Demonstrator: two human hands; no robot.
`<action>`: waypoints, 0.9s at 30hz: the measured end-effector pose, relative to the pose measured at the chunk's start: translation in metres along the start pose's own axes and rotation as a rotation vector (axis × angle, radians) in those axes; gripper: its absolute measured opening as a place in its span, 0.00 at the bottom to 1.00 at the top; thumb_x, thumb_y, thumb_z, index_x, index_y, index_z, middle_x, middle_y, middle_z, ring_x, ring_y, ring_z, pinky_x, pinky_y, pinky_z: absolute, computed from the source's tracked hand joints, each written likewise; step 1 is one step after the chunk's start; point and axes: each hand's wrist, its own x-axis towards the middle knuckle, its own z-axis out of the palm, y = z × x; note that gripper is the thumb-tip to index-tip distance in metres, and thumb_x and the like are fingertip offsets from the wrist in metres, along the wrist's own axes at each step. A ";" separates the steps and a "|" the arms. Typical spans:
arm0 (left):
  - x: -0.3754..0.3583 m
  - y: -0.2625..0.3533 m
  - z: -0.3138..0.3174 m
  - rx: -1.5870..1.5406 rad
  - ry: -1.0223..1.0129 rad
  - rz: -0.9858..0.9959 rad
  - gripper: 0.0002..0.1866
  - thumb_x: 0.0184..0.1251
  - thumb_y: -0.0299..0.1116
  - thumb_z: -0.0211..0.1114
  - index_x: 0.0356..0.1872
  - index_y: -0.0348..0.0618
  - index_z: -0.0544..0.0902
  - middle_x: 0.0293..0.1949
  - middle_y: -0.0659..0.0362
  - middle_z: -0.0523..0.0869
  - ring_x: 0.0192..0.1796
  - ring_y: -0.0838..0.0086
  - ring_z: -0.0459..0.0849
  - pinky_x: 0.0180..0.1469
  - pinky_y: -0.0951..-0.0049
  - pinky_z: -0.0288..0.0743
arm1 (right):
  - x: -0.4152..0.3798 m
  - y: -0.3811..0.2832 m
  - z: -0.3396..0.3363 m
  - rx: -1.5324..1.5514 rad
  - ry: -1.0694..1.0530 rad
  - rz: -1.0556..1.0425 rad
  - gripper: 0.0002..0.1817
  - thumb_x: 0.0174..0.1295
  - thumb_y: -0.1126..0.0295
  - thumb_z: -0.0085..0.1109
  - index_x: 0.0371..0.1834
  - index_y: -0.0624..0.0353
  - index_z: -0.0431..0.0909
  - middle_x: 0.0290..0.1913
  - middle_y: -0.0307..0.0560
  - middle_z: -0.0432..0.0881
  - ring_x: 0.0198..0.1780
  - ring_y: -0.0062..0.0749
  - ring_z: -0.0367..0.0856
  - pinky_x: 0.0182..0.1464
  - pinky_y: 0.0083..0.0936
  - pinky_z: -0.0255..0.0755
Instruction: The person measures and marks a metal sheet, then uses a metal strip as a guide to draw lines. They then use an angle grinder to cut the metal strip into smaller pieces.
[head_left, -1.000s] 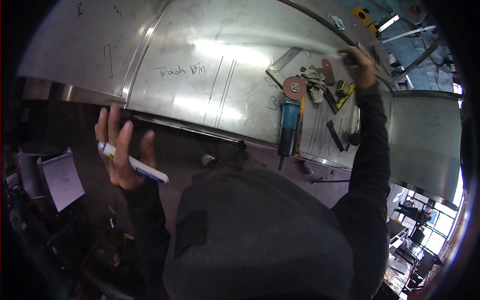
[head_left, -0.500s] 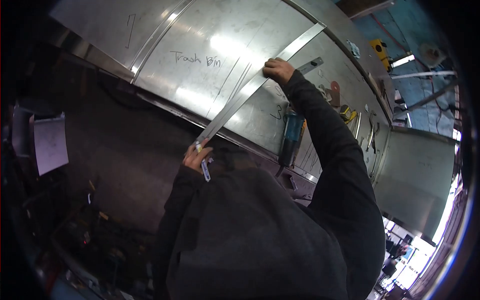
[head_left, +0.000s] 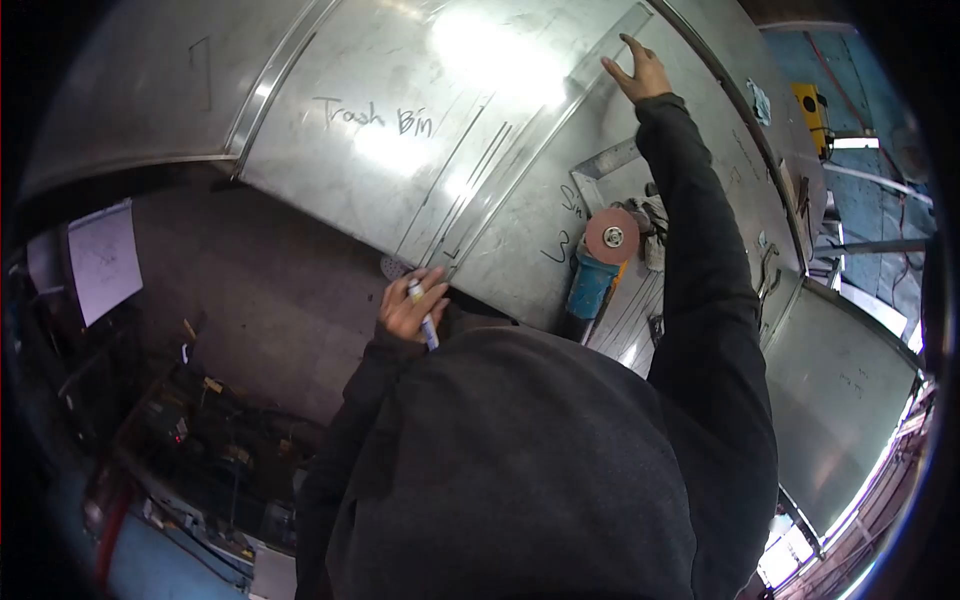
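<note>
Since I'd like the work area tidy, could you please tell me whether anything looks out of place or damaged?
The angle grinder seems slightly out of place, lying on the marked metal surface, disc beside crumpled fabric; nothing looks spilled or plainly damaged.

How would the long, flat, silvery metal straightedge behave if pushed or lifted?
Probably slides easily: the straightedge and the shiny metal sheet under it both look smooth. Likely a bit springy if lifted by one end, being long and narrow. Unlikely to roll, since it lies flat.
</note>
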 end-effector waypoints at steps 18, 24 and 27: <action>0.000 0.014 -0.005 -0.904 0.052 -1.329 0.17 0.64 0.37 0.65 0.44 0.32 0.76 0.42 0.48 0.80 0.43 0.65 0.83 0.46 0.65 0.82 | 0.030 -0.002 0.101 -0.014 0.255 0.568 0.29 0.57 0.69 0.46 0.67 0.51 0.63 0.70 0.57 0.59 0.72 0.55 0.51 0.71 0.54 0.41; 0.012 0.013 -0.001 -0.955 0.050 -1.348 0.17 0.64 0.38 0.64 0.42 0.32 0.76 0.38 0.50 0.81 0.40 0.65 0.85 0.42 0.65 0.83 | 0.041 0.027 0.117 -0.064 0.400 0.440 0.27 0.59 0.63 0.44 0.65 0.39 0.67 0.69 0.50 0.64 0.71 0.51 0.56 0.69 0.57 0.44; 0.006 0.013 0.002 -0.914 0.067 -1.321 0.15 0.66 0.37 0.62 0.42 0.34 0.75 0.38 0.51 0.80 0.41 0.64 0.85 0.41 0.66 0.83 | 0.046 0.038 0.131 -0.021 0.316 0.578 0.24 0.62 0.65 0.46 0.64 0.42 0.70 0.68 0.52 0.64 0.73 0.44 0.53 0.73 0.45 0.40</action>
